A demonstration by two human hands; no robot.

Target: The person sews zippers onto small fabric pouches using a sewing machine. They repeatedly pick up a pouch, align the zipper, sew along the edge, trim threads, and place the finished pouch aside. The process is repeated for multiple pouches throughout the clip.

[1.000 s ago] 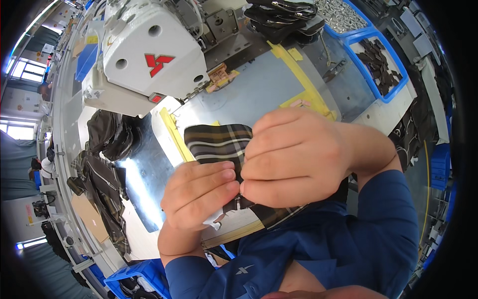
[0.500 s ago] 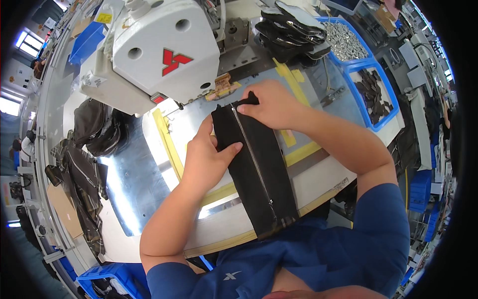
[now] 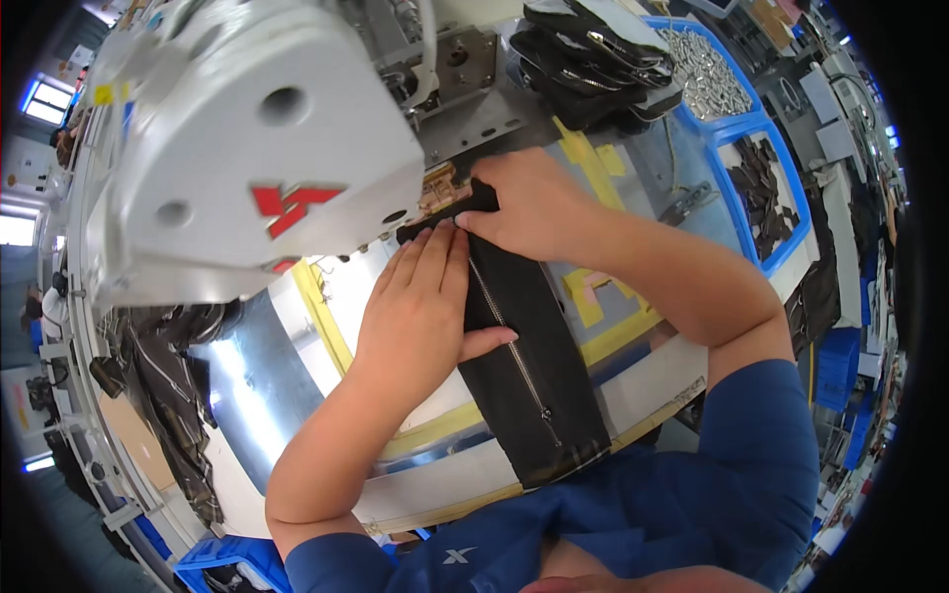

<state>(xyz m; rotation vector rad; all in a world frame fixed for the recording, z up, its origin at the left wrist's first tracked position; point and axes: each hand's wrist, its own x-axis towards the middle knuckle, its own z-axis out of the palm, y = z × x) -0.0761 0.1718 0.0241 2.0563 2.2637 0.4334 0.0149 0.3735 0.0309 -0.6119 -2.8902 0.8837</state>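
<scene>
A long black fabric piece (image 3: 563, 381) lies lengthwise before me, a silver metal zipper (image 3: 522, 371) running down it. Its far end meets the copper-coloured presser foot (image 3: 442, 188) of a white industrial sewing machine (image 3: 336, 128). My left hand (image 3: 413, 306) rests flat on the fabric, fingers stretched toward the far edge and thumb across the zipper. With its thumb on top and fingers curled at the far right corner, my right hand (image 3: 534, 203) pinches the fabric beside the presser foot. The zipper's upper end is hidden by my hands.
Black zippered pieces (image 3: 583, 64) are stacked at the back right. Beside them stand blue trays (image 3: 714, 148) with silver zipper sliders (image 3: 704, 79) and dark scraps (image 3: 756, 193). More dark pieces (image 3: 163, 381) hang at the table's left edge. Yellow tape (image 3: 618, 341) marks the worktop.
Both hands have pushed the fabric's far end up to the presser foot. My left hand has flattened and slid forward along it. The view has shifted closer to the machine.
</scene>
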